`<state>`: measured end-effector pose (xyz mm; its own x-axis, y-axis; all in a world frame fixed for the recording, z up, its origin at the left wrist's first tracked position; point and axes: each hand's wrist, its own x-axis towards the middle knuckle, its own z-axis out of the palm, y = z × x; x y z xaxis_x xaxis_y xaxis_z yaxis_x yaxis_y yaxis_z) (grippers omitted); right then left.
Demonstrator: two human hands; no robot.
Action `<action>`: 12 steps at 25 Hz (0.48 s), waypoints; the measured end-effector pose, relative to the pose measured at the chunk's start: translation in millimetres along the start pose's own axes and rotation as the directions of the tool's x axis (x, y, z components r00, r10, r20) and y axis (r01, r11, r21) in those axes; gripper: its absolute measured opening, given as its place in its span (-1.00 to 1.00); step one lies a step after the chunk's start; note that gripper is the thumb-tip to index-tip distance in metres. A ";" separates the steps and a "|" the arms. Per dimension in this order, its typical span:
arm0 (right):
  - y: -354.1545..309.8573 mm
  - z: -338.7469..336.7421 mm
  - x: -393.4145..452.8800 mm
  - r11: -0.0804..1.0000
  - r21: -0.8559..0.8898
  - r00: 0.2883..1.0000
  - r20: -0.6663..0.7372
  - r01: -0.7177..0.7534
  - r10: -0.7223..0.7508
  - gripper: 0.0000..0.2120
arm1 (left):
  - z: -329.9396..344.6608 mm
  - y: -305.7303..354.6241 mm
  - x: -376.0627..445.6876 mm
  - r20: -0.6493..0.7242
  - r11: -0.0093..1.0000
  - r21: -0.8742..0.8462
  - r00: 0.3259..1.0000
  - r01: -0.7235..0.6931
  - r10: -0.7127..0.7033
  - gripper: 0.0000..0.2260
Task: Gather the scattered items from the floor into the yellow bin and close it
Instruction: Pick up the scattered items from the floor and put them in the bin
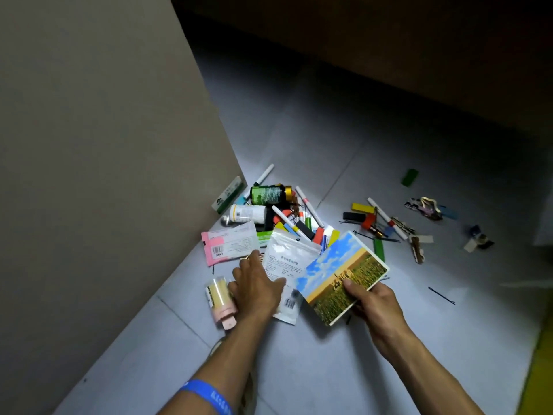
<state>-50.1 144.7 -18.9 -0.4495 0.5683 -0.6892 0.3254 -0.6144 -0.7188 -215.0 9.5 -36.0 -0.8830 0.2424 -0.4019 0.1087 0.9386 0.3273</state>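
My right hand [372, 304] grips a picture card of blue sky and a yellow field [344, 280] by its near corner, lifted just over the floor. My left hand [256, 287] lies palm down with fingers spread on a white zip pouch [285, 265], reaching toward a small item beside a pink and white sachet [229, 245]. A pink tube with a clear cap [220, 301] lies at my left wrist. Behind them is a heap with a green bottle [269, 194], a white bottle [247, 212] and several markers. A yellow strip, perhaps the bin [538, 363], shows at the right edge.
A tall beige panel [104, 145] stands on the left, its foot touching the heap. More small items lie scattered to the right: markers, clips, coloured blocks [380, 223], a green block [409, 177], hairpins [441, 295]. Dark furniture closes the back. Grey floor tiles lie in front of me.
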 end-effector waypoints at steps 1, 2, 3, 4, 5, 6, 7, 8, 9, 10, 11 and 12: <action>1.5 2.8 0.3 1.000 0.006 1.000 0.014 -0.002 0.002 -0.83 | -0.6 -2.0 2.7 -0.015 0.997 -0.074 1.000 -0.013 0.012 -0.50; 2.5 4.8 -0.4 1.000 0.018 0.999 0.036 -0.003 0.002 -0.83 | -1.5 -3.5 3.2 -0.012 0.977 -0.209 0.999 -0.040 0.038 -0.68; 2.6 6.5 -1.0 1.000 0.030 0.998 0.065 -0.005 0.003 -0.83 | -4.2 -4.4 2.1 0.021 0.916 -0.401 0.999 -0.032 0.044 -0.84; 2.7 7.3 -1.7 0.999 0.042 0.996 0.089 -0.010 0.006 -0.82 | -7.8 -4.0 0.2 0.094 0.817 -0.576 0.994 0.008 0.057 -0.95; 2.3 7.4 -3.2 0.998 0.055 0.994 0.109 -0.019 0.013 -0.81 | -12.4 -1.9 -3.7 0.169 0.723 -0.689 0.981 0.051 0.093 -0.93; 1.2 6.7 -5.2 0.997 0.074 0.991 0.129 -0.030 0.020 -0.80 | -15.9 0.7 -8.6 0.248 0.638 -0.764 0.957 0.098 0.149 -0.90; 0.0 5.8 -6.4 0.994 0.101 0.988 0.150 -0.040 0.024 -0.79 | -18.8 4.0 -13.7 0.328 0.571 -0.806 0.922 0.160 0.204 -0.91; -1.3 5.0 -7.0 0.989 0.142 0.986 0.167 -0.041 0.017 -0.77 | -21.3 7.6 -17.8 0.393 0.543 -0.813 0.885 0.210 0.248 -0.92; -2.1 4.5 -7.3 0.982 0.186 0.986 0.169 -0.032 0.000 -0.73 | -22.8 10.6 -20.8 0.433 0.549 -0.804 0.858 0.229 0.277 -0.93; -2.8 4.0 -6.6 0.976 0.217 0.988 0.154 -0.014 -0.020 -0.67 | -23.7 13.0 -22.2 0.443 0.567 -0.794 0.848 0.220 0.292 -0.93; -3.5 3.7 -5.6 0.973 0.229 0.992 0.126 0.003 -0.033 -0.62 | -24.0 15.4 -21.9 0.423 0.582 -0.788 0.863 0.200 0.277 -0.90; -4.5 3.7 -4.3 0.973 0.229 0.995 0.092 0.012 -0.034 -0.59 | -25.4 17.1 -18.7 0.361 0.617 -0.771 0.907 0.160 0.216 -0.90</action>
<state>-52.7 143.0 -12.4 -0.5353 0.5360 -0.6527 0.1202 -0.7166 -0.6871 -208.3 14.9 -1.1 -0.6128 0.5110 -0.6028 -0.4263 0.4285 0.7966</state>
